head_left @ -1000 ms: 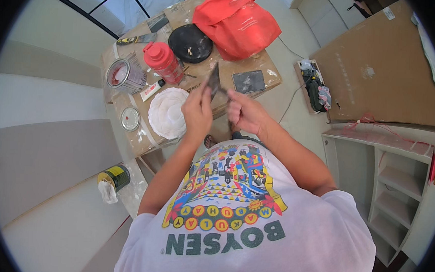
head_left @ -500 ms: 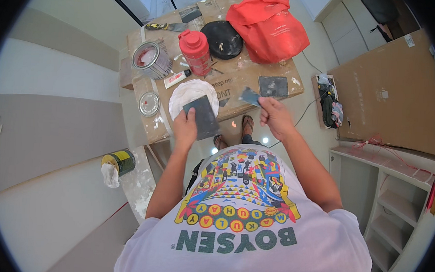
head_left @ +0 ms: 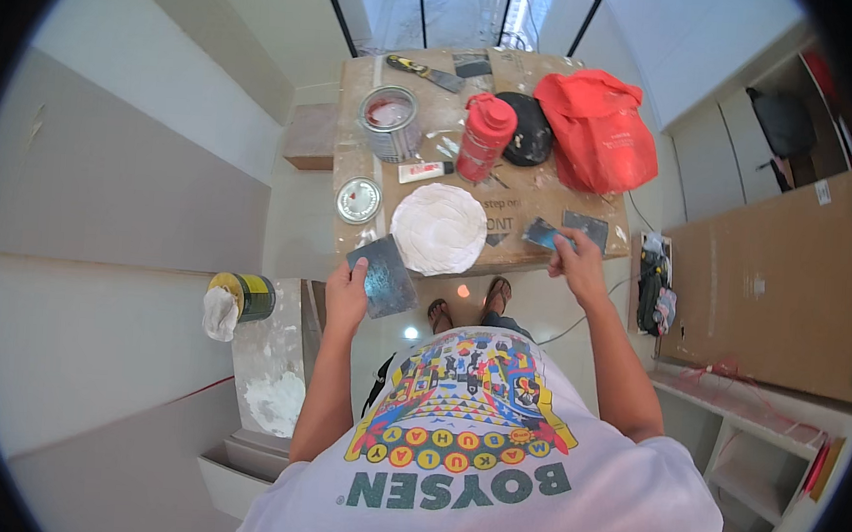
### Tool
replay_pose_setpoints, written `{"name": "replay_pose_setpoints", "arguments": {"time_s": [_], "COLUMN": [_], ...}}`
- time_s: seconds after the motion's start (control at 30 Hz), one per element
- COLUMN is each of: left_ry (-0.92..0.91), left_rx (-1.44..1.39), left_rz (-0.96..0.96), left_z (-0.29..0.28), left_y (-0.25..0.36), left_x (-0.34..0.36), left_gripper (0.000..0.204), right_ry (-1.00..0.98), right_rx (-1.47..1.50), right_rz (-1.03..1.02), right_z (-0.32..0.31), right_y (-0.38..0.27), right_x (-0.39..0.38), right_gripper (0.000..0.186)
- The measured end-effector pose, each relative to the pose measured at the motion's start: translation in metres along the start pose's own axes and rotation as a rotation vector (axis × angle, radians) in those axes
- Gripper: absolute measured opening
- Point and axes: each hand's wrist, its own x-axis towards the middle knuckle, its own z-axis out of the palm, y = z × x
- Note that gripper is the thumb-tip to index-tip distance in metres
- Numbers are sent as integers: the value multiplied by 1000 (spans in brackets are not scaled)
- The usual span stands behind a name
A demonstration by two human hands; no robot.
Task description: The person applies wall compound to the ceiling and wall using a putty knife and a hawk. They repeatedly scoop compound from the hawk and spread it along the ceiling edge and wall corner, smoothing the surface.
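My left hand (head_left: 348,298) is closed on the edge of a dark rectangular putty spreader (head_left: 388,279), thumb on top. It hangs just off the near left corner of the cardboard-covered table. In my right hand (head_left: 578,264) a smaller dark putty spreader (head_left: 540,234) is pinched, pointing left above the table's near edge. Another dark rectangular plate (head_left: 589,227) lies flat behind that hand, partly hidden by it. Between the two hands, a round white disc-like pad (head_left: 438,228) rests on the table, smeared with pale paste.
On the cardboard (head_left: 509,256) stand an open paint can (head_left: 392,142), its lid (head_left: 359,200), a white tube (head_left: 422,172), a red bottle (head_left: 485,138), a black pouch (head_left: 529,131), a red bag (head_left: 600,130) and a scraper (head_left: 424,72). A yellow-green can (head_left: 256,298) sits left on a plank.
The view has tilted and turned, so the table appears farther right and lower. My left hand has drawn its spreader away from over the white pad. My right hand still holds the small spreader.
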Motion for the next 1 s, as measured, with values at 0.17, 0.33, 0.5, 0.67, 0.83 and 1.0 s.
{"name": "replay_pose_setpoints", "arguments": {"time_s": [0.17,0.33,0.5,0.67,0.83,1.0], "left_ry": [-79,0,134,190,174,68], "left_rx": [-750,-945,-994,-978,-1015,-875], "left_rz": [-347,-325,-290,-260,-280,-316], "left_z": [-29,-47,-63,-74,-81,-117], "left_y": [11,38,48,37,25,12], "left_x": [-4,4,6,8,35,81], "left_gripper": [38,43,44,44,43,38], "right_ry": [-135,-230,-274,-203,-26,-58], "right_rx": [387,204,130,-34,-364,-713], "right_rz": [37,-146,-445,-608,-930,-903], "right_z": [1,33,74,114,154,207], "right_y": [-40,-124,-208,-255,-274,-271], "right_x": [-23,-10,11,24,66,123], "right_gripper": [26,23,22,22,21,23]}}
